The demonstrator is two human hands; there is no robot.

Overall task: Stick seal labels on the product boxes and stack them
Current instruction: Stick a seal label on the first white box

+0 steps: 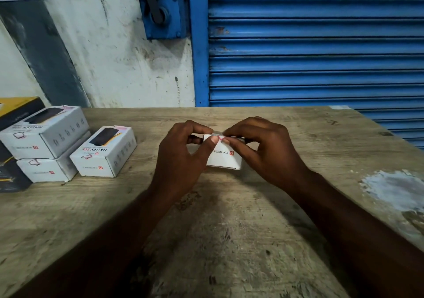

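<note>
Scuffed wooden table (229,217), both hands pinching white cardboard box (226,159)

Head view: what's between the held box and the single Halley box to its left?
Only bare wooden table, then the left hand gripping the held box. The Halley box sits apart. Seen in head view.

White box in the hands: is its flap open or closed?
Closed: the white box shows a flush near face; left hand grips it, right hand pinches a red-printed label at its top edge.
</note>
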